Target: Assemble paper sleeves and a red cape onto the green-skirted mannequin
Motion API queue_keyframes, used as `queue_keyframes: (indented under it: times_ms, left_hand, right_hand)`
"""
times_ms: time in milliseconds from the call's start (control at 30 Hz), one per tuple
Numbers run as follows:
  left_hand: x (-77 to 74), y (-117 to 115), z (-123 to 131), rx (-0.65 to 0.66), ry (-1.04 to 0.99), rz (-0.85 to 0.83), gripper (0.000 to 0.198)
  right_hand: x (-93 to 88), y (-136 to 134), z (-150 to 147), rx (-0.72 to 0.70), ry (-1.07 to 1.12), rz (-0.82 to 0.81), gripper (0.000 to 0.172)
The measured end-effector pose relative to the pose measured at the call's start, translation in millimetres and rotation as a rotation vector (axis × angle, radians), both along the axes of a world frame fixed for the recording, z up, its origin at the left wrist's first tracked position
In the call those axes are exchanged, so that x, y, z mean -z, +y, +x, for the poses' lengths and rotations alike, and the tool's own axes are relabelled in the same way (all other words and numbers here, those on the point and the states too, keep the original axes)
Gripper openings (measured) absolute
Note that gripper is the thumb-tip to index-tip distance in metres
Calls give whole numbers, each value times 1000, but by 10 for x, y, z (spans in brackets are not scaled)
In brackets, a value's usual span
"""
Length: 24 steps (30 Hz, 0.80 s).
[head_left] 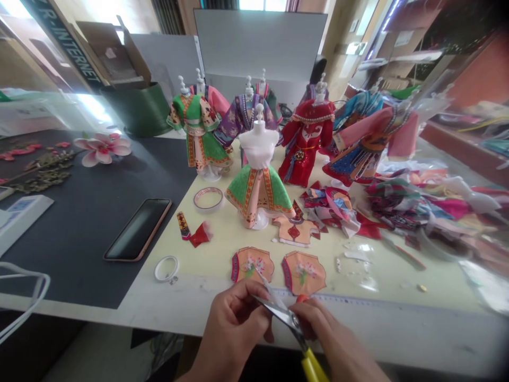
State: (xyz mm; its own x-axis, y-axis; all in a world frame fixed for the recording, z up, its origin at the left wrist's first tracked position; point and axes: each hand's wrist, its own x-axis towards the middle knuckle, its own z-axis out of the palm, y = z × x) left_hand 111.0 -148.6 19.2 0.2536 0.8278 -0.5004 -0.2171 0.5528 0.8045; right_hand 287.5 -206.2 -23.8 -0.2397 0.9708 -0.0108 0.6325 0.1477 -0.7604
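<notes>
The pale paper strip [270, 289] slants down and right from my left grip [233, 324], which pinches it tight, to the scissors [287, 319] closed in my right grip [334, 339]. Its far end disappears at the blades, so I cannot tell whether they bite it.
</notes>
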Motion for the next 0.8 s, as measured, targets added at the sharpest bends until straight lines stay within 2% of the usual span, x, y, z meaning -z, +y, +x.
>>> queue_keyframes:
  times_ms: [167, 267, 367, 533, 700, 800]
  left_hand:
    - [3, 12, 2, 14, 11, 8, 10]
    - [13, 16, 3, 29, -1, 2, 10]
    - [12, 16, 4, 29, 2, 0, 10]
    - [-28, 23, 14, 3, 12, 22, 9]
    - [-39, 39, 27, -19, -5, 48, 8]
    - [-9, 47, 22, -17, 1, 54, 7]
  right_hand:
    - [74, -22, 22, -8, 15, 2, 71]
    - [-27, 14, 18, -27, 24, -27, 66]
    - [-142, 65, 8, -67, -27, -134, 62]
    - [-153, 90, -1, -92, -53, -201, 68]
    - [-141, 82, -5, -87, -6, -165, 57]
    - [-147, 69, 2, -91, -21, -165, 44]
